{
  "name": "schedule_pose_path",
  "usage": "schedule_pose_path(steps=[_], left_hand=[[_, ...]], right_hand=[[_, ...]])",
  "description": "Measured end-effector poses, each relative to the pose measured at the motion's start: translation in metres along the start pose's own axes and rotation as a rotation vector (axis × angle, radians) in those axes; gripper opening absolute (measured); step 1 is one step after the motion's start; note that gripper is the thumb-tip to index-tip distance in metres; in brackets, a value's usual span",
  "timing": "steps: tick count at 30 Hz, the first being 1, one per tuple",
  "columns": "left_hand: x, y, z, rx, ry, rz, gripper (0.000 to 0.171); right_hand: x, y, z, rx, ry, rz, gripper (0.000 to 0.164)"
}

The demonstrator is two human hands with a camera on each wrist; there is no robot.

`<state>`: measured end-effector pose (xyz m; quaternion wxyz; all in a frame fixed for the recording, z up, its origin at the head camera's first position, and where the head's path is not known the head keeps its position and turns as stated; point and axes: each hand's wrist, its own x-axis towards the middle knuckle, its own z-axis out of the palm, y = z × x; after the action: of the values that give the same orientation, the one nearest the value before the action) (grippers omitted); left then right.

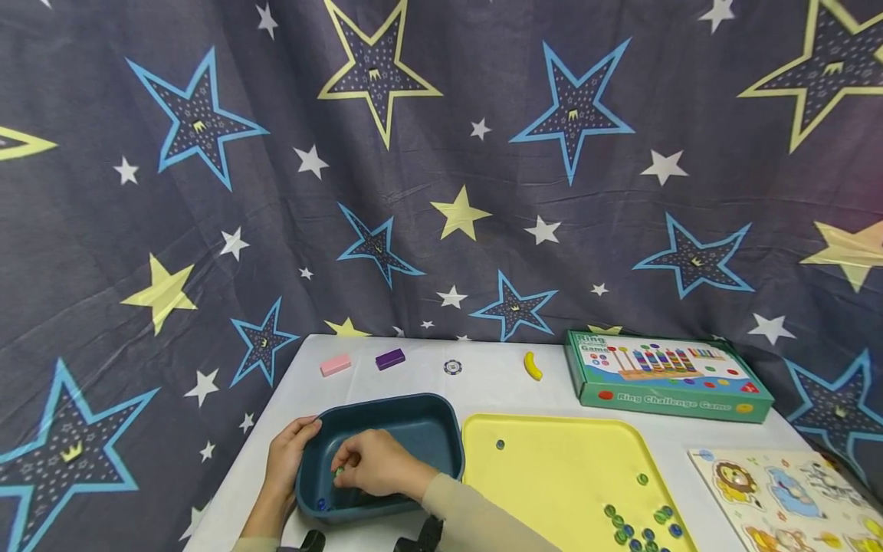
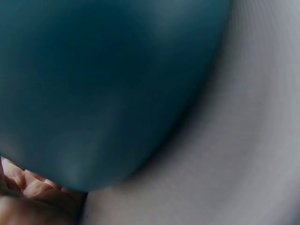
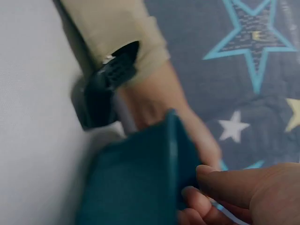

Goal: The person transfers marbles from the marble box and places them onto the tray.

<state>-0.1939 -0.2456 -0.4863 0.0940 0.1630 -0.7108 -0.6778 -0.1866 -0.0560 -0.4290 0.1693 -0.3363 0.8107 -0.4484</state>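
Note:
A dark teal basin (image 1: 421,422) stands on the white table, and my left hand (image 1: 284,458) grips its left rim. Inside the basin, low over its floor, my right hand (image 1: 379,464) pinches a green marble (image 1: 338,472). A blue marble (image 1: 321,504) lies in the basin's near left corner. The left wrist view is mostly filled by the basin's outer wall (image 2: 103,93), blurred. In the right wrist view the right-hand fingers (image 3: 234,185) show beside the basin wall (image 3: 131,183); the marble is hidden there.
Right of the basin lies a yellow tray (image 1: 552,460) with several green and blue marbles (image 1: 648,533). Behind are a pink block (image 1: 335,365), a purple block (image 1: 390,359), a poker chip (image 1: 452,367) and a toy banana (image 1: 532,366). A game box (image 1: 669,376) and an animal board (image 1: 786,491) are at right.

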Motion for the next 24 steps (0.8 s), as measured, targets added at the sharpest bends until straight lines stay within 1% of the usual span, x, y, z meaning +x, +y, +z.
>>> schedule_pose_path(steps=[4,8,11,15,19,22,24], left_hand=[[0.0,-0.001,0.0,0.026,0.006,0.003,0.042],[0.0,-0.002,-0.001,0.035,0.006,0.013,0.042],[0.001,-0.002,-0.001,0.031,0.006,0.014,0.041],[0.001,-0.002,-0.001,0.04,0.008,0.008,0.042],[0.002,-0.003,-0.002,0.044,0.009,0.0,0.043],[0.002,-0.003,-0.002,0.038,0.005,-0.01,0.042],[0.002,-0.003,-0.002,0.036,-0.002,-0.016,0.041]], right_hand=[[-0.017,0.003,-0.022,0.044,0.058,-0.021,0.009],[-0.037,0.013,-0.046,0.077,0.153,-0.034,0.012],[-0.054,0.024,-0.062,0.092,0.234,-0.026,0.013],[-0.076,0.04,-0.081,0.144,0.35,0.023,0.014],[-0.094,0.062,-0.095,0.213,0.458,0.098,0.017],[-0.106,0.082,-0.103,0.178,0.51,0.17,0.016],[-0.114,0.094,-0.107,0.114,0.527,0.209,0.014]])
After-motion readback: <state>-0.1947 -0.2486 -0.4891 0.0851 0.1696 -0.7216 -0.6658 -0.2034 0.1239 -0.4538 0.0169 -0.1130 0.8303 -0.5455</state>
